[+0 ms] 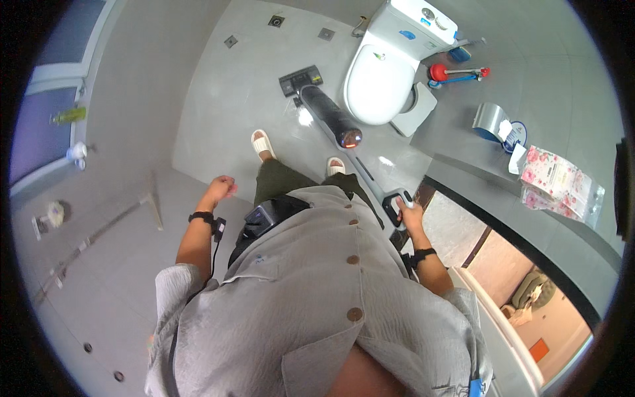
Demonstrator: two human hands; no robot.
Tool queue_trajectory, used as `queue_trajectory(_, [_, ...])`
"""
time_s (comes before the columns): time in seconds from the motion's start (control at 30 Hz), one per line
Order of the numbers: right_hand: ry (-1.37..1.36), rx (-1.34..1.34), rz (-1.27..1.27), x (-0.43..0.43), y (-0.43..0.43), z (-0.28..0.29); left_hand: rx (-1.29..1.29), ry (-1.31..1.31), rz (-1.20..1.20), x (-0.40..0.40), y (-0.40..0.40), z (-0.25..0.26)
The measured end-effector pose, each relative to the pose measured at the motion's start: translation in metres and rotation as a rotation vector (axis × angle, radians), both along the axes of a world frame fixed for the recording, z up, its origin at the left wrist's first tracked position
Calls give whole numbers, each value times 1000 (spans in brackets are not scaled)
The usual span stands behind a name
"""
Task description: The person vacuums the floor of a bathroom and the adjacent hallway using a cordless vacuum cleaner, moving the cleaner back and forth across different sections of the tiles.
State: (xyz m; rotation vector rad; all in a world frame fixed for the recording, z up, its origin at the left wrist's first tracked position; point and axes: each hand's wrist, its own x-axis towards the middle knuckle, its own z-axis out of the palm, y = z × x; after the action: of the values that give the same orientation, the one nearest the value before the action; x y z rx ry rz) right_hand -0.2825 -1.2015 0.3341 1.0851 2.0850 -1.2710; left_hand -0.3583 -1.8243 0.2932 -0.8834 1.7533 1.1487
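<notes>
My right hand is closed around the loop handle of an upright floor washer. Its long grey stick slants up and left to a dark cylindrical body with a lit orange strip. The wide floor head lies flat on the tiles, left of the toilet, whose lid is down. Out to the left, away from the machine, my left hand is raised with curled fingers. A small pink patch shows at its fingertips; whether it is a held thing cannot be told.
Beside the toilet are a grey step stool, a red plunger and a blue-handled brush. A metal paper holder and a floral tissue pack hang on the right wall. A doorway with a dark threshold lies at lower right.
</notes>
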Motion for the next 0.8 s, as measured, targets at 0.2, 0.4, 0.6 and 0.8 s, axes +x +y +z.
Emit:
queue_trajectory(0.2, [151,260,208,-23,-116,1,5,63,-44,-63,-93,-26])
queue_trajectory(0.4, [-134,411,342,19,-206,39,-7,-2,-104,-110,-188,-51])
queue_trajectory(0.6, [-268,468,309,34,-271,101,-49,-158,-146,-128,-239,-86])
queue_trajectory(0.8, [-212,176,-107,-15,-290,134,-10,-131,-83,-149,-234,-74])
